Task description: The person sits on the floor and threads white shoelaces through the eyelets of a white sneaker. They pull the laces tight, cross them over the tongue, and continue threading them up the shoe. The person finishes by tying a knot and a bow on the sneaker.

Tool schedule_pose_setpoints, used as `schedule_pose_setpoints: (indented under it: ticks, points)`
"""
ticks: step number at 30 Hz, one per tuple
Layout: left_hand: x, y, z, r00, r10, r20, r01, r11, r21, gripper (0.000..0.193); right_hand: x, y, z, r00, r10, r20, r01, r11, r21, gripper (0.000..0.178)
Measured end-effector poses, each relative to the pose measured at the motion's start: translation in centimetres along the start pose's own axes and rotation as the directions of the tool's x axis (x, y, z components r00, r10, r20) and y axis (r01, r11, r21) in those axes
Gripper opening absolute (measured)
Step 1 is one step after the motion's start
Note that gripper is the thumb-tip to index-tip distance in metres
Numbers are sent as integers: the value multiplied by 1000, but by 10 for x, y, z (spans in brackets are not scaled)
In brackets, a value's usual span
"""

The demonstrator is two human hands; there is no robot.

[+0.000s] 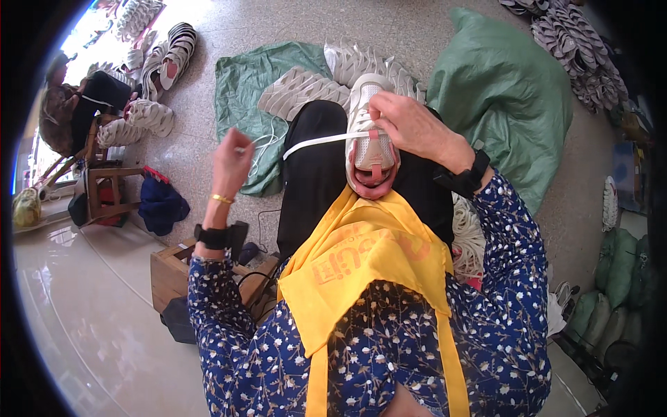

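Note:
A beige and white sneaker with a pink heel collar (362, 104) rests between my knees, its toe pointing away from me. From its opening a flat white shoelace (321, 142) runs left across my black trouser leg. My left hand (233, 163) is raised to the left of the shoe, fingers closed on the thin, loose stretch of this lace. Over the shoe's right side, my right hand (413, 128) pinches at the lacing by the tongue; its fingertips partly cover that spot. A yellow apron (361, 243) lies over my lap, against the shoe's heel.
Rows of beige shoes (302, 90) lie on a green sack (240, 76) ahead. A full green sack (497, 104) stands right. A bundle of white laces (467, 236) hangs by my right thigh. At left are a wooden box (167, 278), more shoes and a seated person (66, 111).

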State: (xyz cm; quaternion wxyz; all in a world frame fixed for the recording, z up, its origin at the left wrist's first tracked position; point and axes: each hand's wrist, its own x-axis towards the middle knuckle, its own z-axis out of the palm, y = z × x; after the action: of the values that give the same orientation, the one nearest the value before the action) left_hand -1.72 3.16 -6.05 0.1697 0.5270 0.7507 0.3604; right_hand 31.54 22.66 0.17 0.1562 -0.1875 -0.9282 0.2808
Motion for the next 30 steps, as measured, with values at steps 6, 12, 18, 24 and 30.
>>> schedule_pose_setpoints:
  ticks: [6, 12, 18, 24, 30]
  points:
    - [8, 106, 58, 923, 373, 99, -358, 924, -136, 23, 1, -4, 4, 998, -53, 14, 53, 998, -23, 16]
    - [15, 130, 75, 906, 320, 275, -273, 942, -196, 16, -7, -13, 6, 999, -25, 30, 25, 999, -24, 12]
    - [8, 125, 72, 922, 206, 329, -160, 974, -162, 16, -27, -6, -13, 997, -47, -63, 35, 983, -178, 10]
    - [23, 152, 94, 883, 461, 91, -425, 865, -266, 21, -37, -39, -43, 989, -121, -89, 84, 935, -345, 12]
    - [34, 159, 111, 894, 410, 183, -331, 877, -347, 15, -50, -54, -51, 964, -99, -245, 33, 965, -258, 12]
